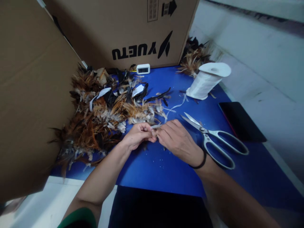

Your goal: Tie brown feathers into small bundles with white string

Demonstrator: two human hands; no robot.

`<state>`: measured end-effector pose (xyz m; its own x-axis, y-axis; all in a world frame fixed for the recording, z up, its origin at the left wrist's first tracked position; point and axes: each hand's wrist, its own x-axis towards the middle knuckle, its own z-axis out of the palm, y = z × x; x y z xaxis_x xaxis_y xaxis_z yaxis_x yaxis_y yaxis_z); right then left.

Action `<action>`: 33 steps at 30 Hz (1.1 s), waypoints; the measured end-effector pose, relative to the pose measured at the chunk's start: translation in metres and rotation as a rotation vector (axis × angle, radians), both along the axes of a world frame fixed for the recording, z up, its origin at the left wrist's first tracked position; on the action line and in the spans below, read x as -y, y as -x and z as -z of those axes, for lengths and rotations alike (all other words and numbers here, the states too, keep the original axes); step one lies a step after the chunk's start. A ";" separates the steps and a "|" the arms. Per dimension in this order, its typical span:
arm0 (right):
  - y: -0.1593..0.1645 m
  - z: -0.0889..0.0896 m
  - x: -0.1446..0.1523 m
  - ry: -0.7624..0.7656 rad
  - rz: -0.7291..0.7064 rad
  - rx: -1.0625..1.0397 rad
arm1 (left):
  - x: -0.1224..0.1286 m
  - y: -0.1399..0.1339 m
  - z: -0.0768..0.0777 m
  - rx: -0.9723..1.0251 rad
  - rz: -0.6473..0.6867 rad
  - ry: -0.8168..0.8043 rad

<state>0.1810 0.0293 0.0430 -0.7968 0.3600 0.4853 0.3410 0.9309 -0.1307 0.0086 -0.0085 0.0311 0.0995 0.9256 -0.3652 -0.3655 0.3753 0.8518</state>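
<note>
My left hand (137,135) and my right hand (177,139) meet over the blue table (161,164), fingertips pinched together on a thin white strip (157,126). The strip runs up and right from my fingers toward a white spool (207,80). A heap of brown, black and white feathers (102,117) lies just left of my left hand. Large scissors (213,139) with white handles lie shut on the table right of my right hand, untouched.
A big cardboard box (123,31) stands at the back and a cardboard flap (30,91) walls the left side. A small white digital clock (143,68) sits by the box. A black tablet (241,122) lies at the right edge. More feathers (193,58) sit behind the spool.
</note>
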 end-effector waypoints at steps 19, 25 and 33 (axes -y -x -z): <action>0.003 0.007 0.002 0.975 0.223 -0.382 | 0.000 -0.003 0.005 -0.132 -0.115 -0.187; 0.006 0.008 0.003 1.019 0.256 -0.396 | 0.000 -0.004 0.008 -0.148 -0.143 -0.212; 0.010 0.013 0.005 1.037 0.298 -0.440 | 0.000 -0.006 0.005 -0.157 -0.183 -0.250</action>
<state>0.1711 0.0245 0.0297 -0.4504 0.8907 0.0616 0.2640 0.1988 -0.9438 0.0145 -0.0083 0.0258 -0.1163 0.9857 -0.1220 -0.2646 0.0877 0.9604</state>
